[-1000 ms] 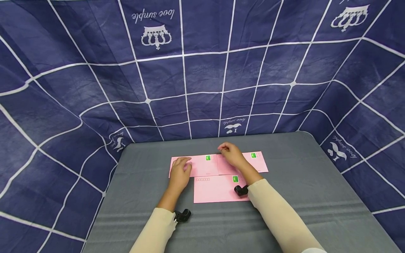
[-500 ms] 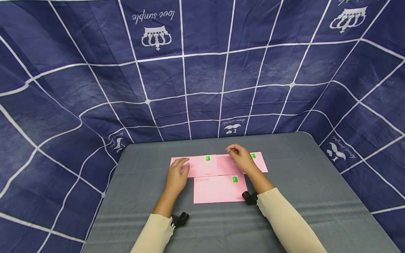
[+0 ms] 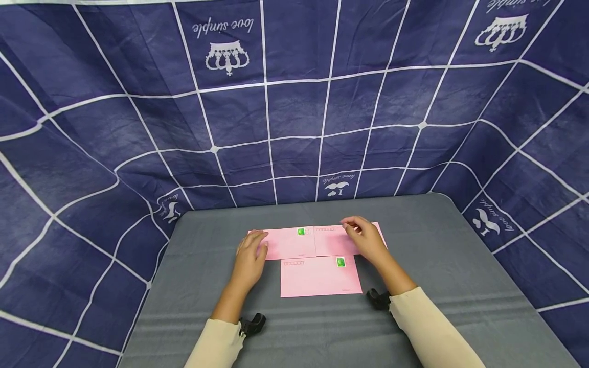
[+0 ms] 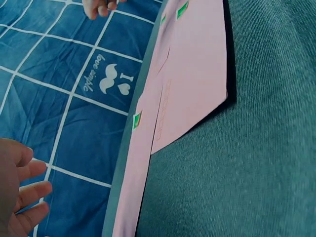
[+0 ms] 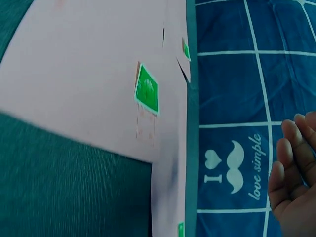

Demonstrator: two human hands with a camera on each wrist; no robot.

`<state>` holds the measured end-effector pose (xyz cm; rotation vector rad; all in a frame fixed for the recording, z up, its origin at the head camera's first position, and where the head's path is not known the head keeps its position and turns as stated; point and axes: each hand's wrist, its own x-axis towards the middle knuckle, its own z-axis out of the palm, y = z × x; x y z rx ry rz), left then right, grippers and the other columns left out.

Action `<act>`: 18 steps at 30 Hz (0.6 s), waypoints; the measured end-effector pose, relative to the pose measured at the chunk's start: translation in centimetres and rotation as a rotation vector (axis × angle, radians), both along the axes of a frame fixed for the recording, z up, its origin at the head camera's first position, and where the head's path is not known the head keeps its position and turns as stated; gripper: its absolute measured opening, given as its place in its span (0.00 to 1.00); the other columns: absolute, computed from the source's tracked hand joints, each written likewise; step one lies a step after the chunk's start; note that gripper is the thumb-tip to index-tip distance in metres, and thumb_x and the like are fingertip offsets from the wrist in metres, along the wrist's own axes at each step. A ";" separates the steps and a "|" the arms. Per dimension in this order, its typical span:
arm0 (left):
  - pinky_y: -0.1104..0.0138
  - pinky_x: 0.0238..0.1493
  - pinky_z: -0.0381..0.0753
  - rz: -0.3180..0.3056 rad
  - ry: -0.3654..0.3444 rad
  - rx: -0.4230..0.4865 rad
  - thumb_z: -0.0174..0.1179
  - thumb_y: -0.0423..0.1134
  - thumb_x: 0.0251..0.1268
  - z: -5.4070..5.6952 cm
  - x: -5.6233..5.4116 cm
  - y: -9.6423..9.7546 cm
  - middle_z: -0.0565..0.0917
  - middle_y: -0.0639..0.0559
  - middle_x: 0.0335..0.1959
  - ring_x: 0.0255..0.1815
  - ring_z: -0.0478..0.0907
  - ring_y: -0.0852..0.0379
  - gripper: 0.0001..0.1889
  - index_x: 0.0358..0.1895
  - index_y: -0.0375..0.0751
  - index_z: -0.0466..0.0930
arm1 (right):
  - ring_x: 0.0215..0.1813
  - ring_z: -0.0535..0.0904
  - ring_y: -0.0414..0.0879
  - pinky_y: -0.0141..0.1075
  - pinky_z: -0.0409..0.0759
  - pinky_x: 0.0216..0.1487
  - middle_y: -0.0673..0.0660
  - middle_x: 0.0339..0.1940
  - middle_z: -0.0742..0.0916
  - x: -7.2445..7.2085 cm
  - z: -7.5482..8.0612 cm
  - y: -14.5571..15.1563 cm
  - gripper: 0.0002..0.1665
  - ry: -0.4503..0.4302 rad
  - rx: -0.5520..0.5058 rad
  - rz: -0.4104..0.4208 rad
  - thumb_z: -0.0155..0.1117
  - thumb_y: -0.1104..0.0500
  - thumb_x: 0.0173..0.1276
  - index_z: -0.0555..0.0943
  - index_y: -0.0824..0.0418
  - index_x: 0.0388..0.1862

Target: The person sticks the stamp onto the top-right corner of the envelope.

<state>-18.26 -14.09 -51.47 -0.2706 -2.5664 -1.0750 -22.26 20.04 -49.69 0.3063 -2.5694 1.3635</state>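
Observation:
Three pink envelopes with green stamps lie flat on the grey table, two side by side at the back and one in front. My left hand (image 3: pixel 248 261) hovers over the outer end of the back left envelope (image 3: pixel 292 244), its fingers loosely bent and holding nothing. Over the back right envelope (image 3: pixel 329 243) is my right hand (image 3: pixel 365 239), relaxed and empty, covering that envelope's stamp. The front envelope (image 3: pixel 319 281) is uncovered between the forearms. Both wrist views show the fingers raised clear of the paper.
A grey cloth (image 3: pixel 317 332) covers the table. Dark blue fabric with white lines (image 3: pixel 294 112) hangs behind and on both sides. A small black camera (image 3: pixel 253 324) sits on the left wrist, another black camera (image 3: pixel 378 299) on the right.
My right hand has moved right across the back right envelope, uncovering its left part. My left hand has drawn slightly left and toward me. The envelopes have stayed in place.

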 end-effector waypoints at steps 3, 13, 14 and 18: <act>0.37 0.78 0.52 -0.008 -0.009 -0.022 0.56 0.39 0.74 0.1 0.3 -0.3 0.75 0.39 0.70 0.79 0.62 0.37 0.20 0.65 0.39 0.79 | 0.48 0.81 0.48 0.46 0.81 0.51 0.56 0.46 0.88 0.5 0.2 0.6 0.13 0.040 0.012 0.006 0.62 0.56 0.75 0.86 0.59 0.52; 0.33 0.78 0.42 0.017 -0.066 -0.113 0.60 0.46 0.72 0.2 0.8 -0.8 0.65 0.40 0.78 0.83 0.51 0.38 0.28 0.72 0.44 0.71 | 0.64 0.76 0.60 0.58 0.71 0.66 0.61 0.60 0.85 1.9 0.2 2.6 0.24 0.184 0.145 -0.024 0.69 0.59 0.68 0.81 0.58 0.63; 0.33 0.78 0.41 0.019 -0.074 -0.121 0.60 0.47 0.71 0.1 0.8 -0.8 0.64 0.40 0.78 0.83 0.51 0.38 0.29 0.73 0.44 0.70 | 0.65 0.75 0.60 0.59 0.69 0.68 0.61 0.62 0.84 2.0 0.2 2.8 0.26 0.193 0.161 -0.030 0.69 0.58 0.68 0.80 0.58 0.65; 0.32 0.78 0.40 0.026 -0.087 -0.147 0.60 0.49 0.71 0.2 1.1 -1.1 0.63 0.41 0.79 0.84 0.49 0.38 0.31 0.75 0.45 0.68 | 0.69 0.72 0.63 0.64 0.63 0.70 0.62 0.67 0.80 2.7 -0.1 3.8 0.32 0.200 0.214 -0.054 0.71 0.57 0.66 0.77 0.59 0.69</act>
